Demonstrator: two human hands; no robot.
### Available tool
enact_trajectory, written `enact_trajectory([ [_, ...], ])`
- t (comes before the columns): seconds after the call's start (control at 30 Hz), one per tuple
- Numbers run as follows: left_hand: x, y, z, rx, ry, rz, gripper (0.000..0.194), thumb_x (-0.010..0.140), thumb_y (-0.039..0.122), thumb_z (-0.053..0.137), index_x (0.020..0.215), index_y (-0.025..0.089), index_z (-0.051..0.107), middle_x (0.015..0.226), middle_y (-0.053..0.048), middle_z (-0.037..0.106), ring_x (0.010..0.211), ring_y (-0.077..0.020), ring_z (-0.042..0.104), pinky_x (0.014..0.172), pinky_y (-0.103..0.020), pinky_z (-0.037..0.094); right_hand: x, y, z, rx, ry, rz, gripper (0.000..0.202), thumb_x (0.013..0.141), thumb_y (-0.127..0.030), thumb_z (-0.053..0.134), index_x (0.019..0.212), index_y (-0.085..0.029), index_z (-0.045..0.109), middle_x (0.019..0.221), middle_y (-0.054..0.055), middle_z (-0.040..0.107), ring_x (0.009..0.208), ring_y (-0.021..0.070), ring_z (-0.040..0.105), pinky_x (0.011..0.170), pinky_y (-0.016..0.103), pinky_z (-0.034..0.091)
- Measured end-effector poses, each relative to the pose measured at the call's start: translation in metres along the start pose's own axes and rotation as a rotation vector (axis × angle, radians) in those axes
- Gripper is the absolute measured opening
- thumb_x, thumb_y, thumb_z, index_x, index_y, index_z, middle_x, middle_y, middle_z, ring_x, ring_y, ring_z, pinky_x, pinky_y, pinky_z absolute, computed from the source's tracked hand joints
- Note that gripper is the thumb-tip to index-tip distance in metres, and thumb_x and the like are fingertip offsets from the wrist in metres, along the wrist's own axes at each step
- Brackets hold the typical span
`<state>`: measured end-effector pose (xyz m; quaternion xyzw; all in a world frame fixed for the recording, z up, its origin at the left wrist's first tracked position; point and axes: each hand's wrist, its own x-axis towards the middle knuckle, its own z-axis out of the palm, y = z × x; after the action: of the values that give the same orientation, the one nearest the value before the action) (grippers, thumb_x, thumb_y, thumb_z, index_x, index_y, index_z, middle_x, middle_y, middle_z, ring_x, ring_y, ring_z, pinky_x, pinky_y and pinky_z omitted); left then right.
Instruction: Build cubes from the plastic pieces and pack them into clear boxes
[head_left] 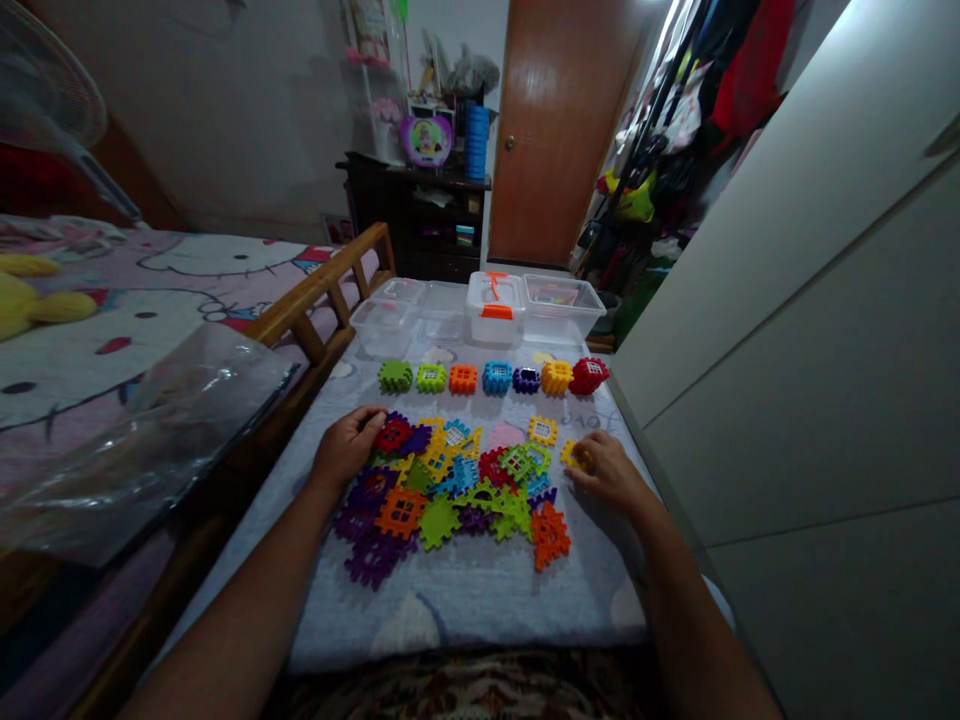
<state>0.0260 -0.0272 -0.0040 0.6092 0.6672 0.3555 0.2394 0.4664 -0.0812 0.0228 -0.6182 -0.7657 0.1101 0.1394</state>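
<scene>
Interlocking plastic pieces in many colours lie in a loose pile on the cloth-covered table [450, 610]. At the pile's left edge my left hand [351, 445] has its fingers bent against a red piece [393, 434]; its grip is too small to make out. My right hand [604, 470], right of the pile, is closed on a yellow piece [570, 454]. Another yellow piece [542, 431] lies just left of it. Behind the pile, stacks stand in a row by colour, from a dark green stack [395, 376] to a red stack [589, 376].
Clear plastic boxes [386, 315] stand at the table's far end, one with an orange-handled lid [496, 300]. A wooden bed rail [315, 300] and a plastic bag [165, 430] are on the left. A pale cabinet [810, 350] borders the right side.
</scene>
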Motion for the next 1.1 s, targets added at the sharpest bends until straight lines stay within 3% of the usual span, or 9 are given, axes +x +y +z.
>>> enact_trajectory([
  [0.23, 0.0, -0.002, 0.0, 0.025, -0.001, -0.003, 0.05, 0.084, 0.058, 0.048, 0.106, 0.02, 0.072, 0.103, -0.005, 0.076, 0.094, -0.0237, 0.07, 0.09, -0.03, 0.052, 0.0, 0.005, 0.002, -0.024, 0.038, 0.089, 0.042, 0.074, -0.032, 0.075, 0.112, -0.018, 0.064, 0.111, 0.012, 0.061, 0.105, 0.0283, 0.056, 0.092, 0.039, 0.045],
  [0.43, 0.001, 0.0, -0.001, 0.04, 0.002, 0.002, 0.049, 0.083, 0.057, 0.048, 0.104, 0.02, 0.072, 0.103, -0.005, 0.076, 0.094, -0.0246, 0.069, 0.092, -0.032, 0.052, 0.01, 0.007, 0.002, -0.03, 0.001, 0.072, 0.036, 0.075, -0.033, 0.074, 0.107, -0.018, 0.067, 0.103, 0.01, 0.06, 0.098, 0.0258, 0.056, 0.089, 0.037, 0.046],
  [0.6, 0.0, 0.005, -0.003, 0.031, 0.003, -0.005, 0.049, 0.08, 0.057, 0.05, 0.103, 0.02, 0.072, 0.102, -0.006, 0.076, 0.094, -0.0252, 0.069, 0.092, -0.032, 0.052, 0.044, -0.005, -0.005, 0.031, 0.039, -0.03, 0.043, 0.076, -0.034, 0.076, 0.115, -0.018, 0.065, 0.109, 0.01, 0.059, 0.102, 0.0255, 0.056, 0.092, 0.038, 0.045],
  [0.77, -0.002, 0.007, -0.003, 0.023, 0.01, -0.001, 0.048, 0.08, 0.057, 0.05, 0.102, 0.021, 0.072, 0.1, -0.005, 0.076, 0.091, -0.0246, 0.069, 0.09, -0.032, 0.053, 0.07, -0.02, 0.003, -0.012, 0.003, -0.074, 0.042, 0.074, -0.03, 0.077, 0.113, -0.017, 0.065, 0.112, 0.011, 0.058, 0.105, 0.0262, 0.054, 0.095, 0.038, 0.043],
  [0.9, -0.002, 0.006, -0.003, 0.026, 0.015, -0.006, 0.049, 0.08, 0.058, 0.05, 0.102, 0.021, 0.073, 0.098, -0.005, 0.077, 0.088, -0.0243, 0.07, 0.087, -0.032, 0.053, 0.072, -0.021, 0.009, -0.063, -0.061, -0.072, 0.033, 0.075, -0.031, 0.076, 0.103, -0.017, 0.068, 0.103, 0.009, 0.06, 0.099, 0.0241, 0.054, 0.091, 0.035, 0.043],
  [1.1, -0.001, 0.003, -0.002, 0.011, -0.004, -0.006, 0.049, 0.08, 0.058, 0.051, 0.102, 0.02, 0.072, 0.099, -0.005, 0.076, 0.09, -0.0246, 0.069, 0.089, -0.032, 0.053, 0.072, -0.022, 0.01, -0.061, -0.087, -0.059, 0.042, 0.074, -0.033, 0.077, 0.11, -0.017, 0.067, 0.106, 0.01, 0.06, 0.1, 0.0236, 0.054, 0.092, 0.033, 0.043],
])
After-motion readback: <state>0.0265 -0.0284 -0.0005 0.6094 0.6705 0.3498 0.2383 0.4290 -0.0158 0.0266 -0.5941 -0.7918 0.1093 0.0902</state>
